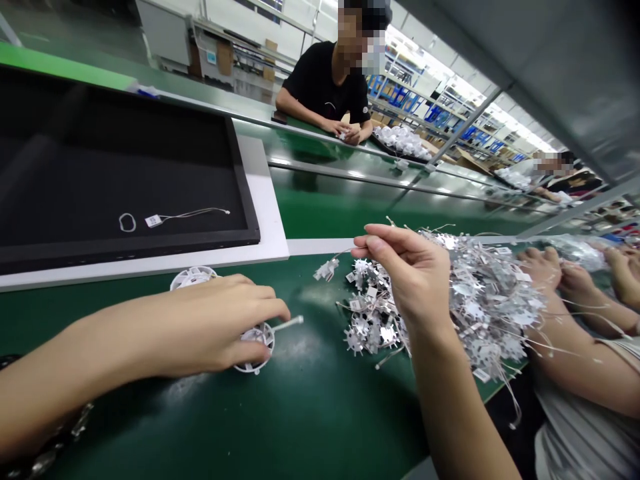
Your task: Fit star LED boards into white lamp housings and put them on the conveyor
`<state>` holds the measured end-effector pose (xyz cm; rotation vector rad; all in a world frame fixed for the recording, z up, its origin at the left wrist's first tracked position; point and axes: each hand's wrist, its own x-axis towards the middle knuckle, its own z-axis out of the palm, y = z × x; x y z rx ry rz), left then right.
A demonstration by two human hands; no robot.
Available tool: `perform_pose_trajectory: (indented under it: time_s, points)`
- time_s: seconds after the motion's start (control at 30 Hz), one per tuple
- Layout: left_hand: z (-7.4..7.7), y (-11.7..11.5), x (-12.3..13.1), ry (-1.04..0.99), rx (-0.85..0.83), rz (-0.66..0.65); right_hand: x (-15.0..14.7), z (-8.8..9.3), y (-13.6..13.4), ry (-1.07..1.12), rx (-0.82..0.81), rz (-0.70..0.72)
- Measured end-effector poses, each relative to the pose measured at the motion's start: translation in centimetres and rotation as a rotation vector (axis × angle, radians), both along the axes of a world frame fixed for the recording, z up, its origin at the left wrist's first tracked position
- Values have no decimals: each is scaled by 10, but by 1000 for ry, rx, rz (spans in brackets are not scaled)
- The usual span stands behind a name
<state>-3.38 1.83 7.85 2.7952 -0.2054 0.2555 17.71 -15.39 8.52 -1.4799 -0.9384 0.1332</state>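
My left hand [220, 323] is closed over a white round plastic housing [257, 350] on the green table. Its thumb and fingers hide much of the housing, and a short wire with a white connector [295, 321] sticks out to the right. Another white round housing [193, 277] lies partly behind this hand. Held up by my right hand [413, 267] is a thin wire, pinched between thumb and fingertips, with a small silvery star-shaped metal piece [327, 269] at its end. Behind and beside that hand spreads a pile of similar wired metal pieces [475, 300].
A black tray [125, 153] with a white border holds a loose ring [127, 222] and a wired tag [153, 221]. At the right, a co-worker's arms [575, 353] reach beside the pile. Across the bench another person [325, 87] handles a small white part near a heaped tray [403, 141].
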Motion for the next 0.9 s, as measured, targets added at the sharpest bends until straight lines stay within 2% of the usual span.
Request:
perform_pose_trajectory:
  time_s: [0.1,0.13,0.27,0.37,0.53,0.7,0.8,0.9]
  points:
    - [10,3,-2,129,-139,18,-8,-2,0,33,-1,69]
    - [13,3,-2,125,-180,67,-11,-3,0,55,8,100]
    - [16,3,3,-37,-244,234,-27,-2,-3,144,67,253]
    - [13,-2,7,-86,-295,211,-37,0,-5,130,15,319]
    - [12,-3,11,-96,-572,165,-40,1,-5,65,-76,324]
    - [19,4,16,-8,-857,118,-37,-4,3,185,39,261]
    - [28,6,15,91,-926,187,-32,-8,5,244,44,207]
    - [35,5,13,149,-986,286,-25,-10,5,142,-6,104]
